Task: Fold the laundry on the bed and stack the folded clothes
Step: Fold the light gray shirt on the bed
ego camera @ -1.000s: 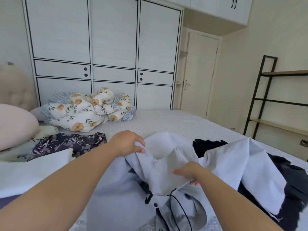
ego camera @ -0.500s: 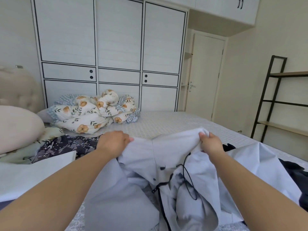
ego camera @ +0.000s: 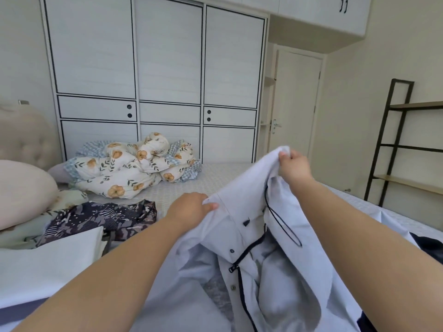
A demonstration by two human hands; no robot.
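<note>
two hands (ego camera: 191, 209) (ego camera: 293, 167), one jacket (ego camera: 239, 236)

Home bedroom: bed (ego camera: 215, 178), rumpled floral duvet (ego camera: 134, 168), pillow (ego camera: 21, 192), white built-in wardrobe (ego camera: 153, 75)

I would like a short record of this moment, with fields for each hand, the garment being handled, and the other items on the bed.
left hand: grips an edge of the pale jacket
right hand: pinches the jacket's upper edge, raised higher than the left
pale jacket: unfolded, dark zipper and drawcord showing
patterned dark garment: lies on the bed, left of the hands
floral quilt: bunched at the far side
bed: light cover
</note>
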